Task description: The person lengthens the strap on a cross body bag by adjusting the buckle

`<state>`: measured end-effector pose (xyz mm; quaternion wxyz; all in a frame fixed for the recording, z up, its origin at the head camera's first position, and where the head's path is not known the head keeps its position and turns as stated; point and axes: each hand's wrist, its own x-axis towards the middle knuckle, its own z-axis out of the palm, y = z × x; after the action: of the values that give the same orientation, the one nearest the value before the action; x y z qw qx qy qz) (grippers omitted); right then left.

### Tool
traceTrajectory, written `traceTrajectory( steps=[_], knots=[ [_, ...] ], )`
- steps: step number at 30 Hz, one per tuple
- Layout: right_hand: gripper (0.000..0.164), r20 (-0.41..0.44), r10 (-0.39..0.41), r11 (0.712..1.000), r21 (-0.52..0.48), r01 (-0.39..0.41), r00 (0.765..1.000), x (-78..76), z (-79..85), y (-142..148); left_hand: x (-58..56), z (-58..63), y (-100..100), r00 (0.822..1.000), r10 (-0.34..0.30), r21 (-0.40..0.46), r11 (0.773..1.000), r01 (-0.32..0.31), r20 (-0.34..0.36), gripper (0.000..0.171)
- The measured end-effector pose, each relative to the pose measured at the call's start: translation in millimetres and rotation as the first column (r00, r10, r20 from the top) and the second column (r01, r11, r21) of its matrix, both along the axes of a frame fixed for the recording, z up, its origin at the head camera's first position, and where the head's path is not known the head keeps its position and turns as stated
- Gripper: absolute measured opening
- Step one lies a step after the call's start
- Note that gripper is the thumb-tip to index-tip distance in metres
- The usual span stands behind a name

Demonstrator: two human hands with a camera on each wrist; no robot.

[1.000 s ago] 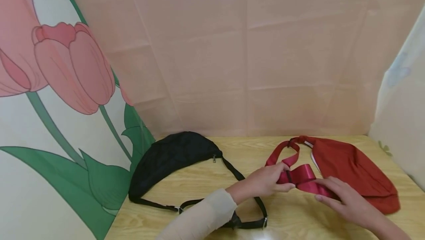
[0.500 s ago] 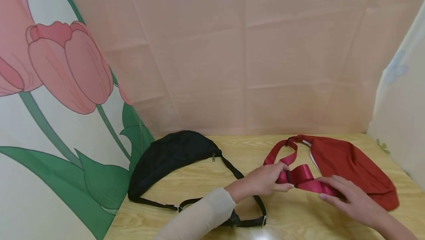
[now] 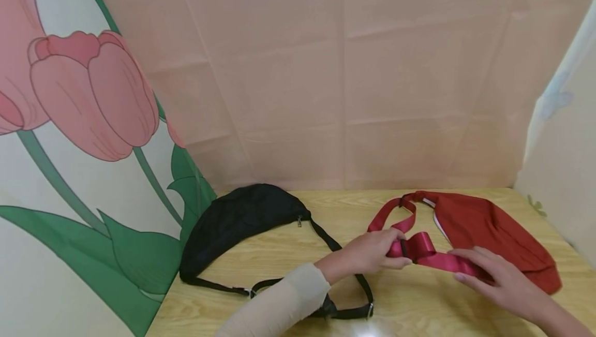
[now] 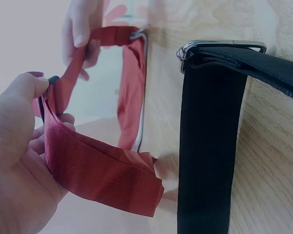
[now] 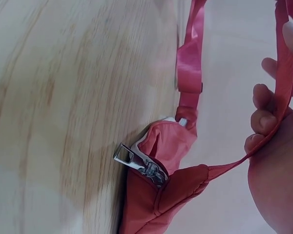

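On the right of the table lies a red sling bag point(image 3: 489, 225), its dark pink strap point(image 3: 440, 260) lifted between both hands. My left hand point(image 3: 370, 254) pinches this strap at a black slider buckle point(image 3: 404, 250), thumb on one side and fingers on the other. A loop of strap hangs past that palm in the left wrist view. Further along, my right hand point(image 3: 503, 282) holds the strap between thumb and fingers, in front of the bag. The right wrist view shows the strap running from the bag's end across this hand point(image 5: 278, 126), near a metal zipper pull point(image 5: 129, 158).
A black crescent-shaped bag point(image 3: 242, 223) lies on the left of the wooden table point(image 3: 279, 254). Its strap point(image 3: 344, 315), with metal rings, passes beneath my left forearm. A plain pinkish backdrop point(image 3: 344, 93) stands behind, and a tulip-printed panel point(image 3: 84, 93) at the left.
My right hand has slid a little rightward along the strap, away from the left hand. The strap between them is longer and its upright loop smaller. My left hand stays at the buckle.
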<state>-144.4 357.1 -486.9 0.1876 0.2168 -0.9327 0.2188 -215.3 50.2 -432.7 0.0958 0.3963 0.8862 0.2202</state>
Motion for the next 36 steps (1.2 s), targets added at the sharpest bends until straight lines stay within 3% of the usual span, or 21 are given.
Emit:
traceTrajectory(
  steps=[10,23,31,36],
  knots=[
    [0.047,0.008,-0.04,0.998,0.039,0.04,0.999,1.3,-0.5,5,-1.1,-2.7,0,1.0,0.001,-0.006,1.0,-0.001,-0.006,0.048],
    [0.046,-0.002,-0.028,0.999,0.028,0.028,1.0,2.3,-0.3,9,-1.4,-2.4,0,1.0,-0.006,-0.005,1.0,0.006,0.001,0.05],
    [0.054,-0.059,-0.008,1.0,0.02,0.009,0.998,3.1,-2.5,14,-2.7,-2.4,0,1.0,0.002,-0.011,1.0,-0.002,0.003,0.051],
    [0.053,-0.041,-0.013,1.0,0.018,0.013,0.999,3.4,-3.0,17,-2.3,-0.1,-1,1.0,-0.003,-0.016,1.0,0.003,-0.019,0.05]
  ],
)
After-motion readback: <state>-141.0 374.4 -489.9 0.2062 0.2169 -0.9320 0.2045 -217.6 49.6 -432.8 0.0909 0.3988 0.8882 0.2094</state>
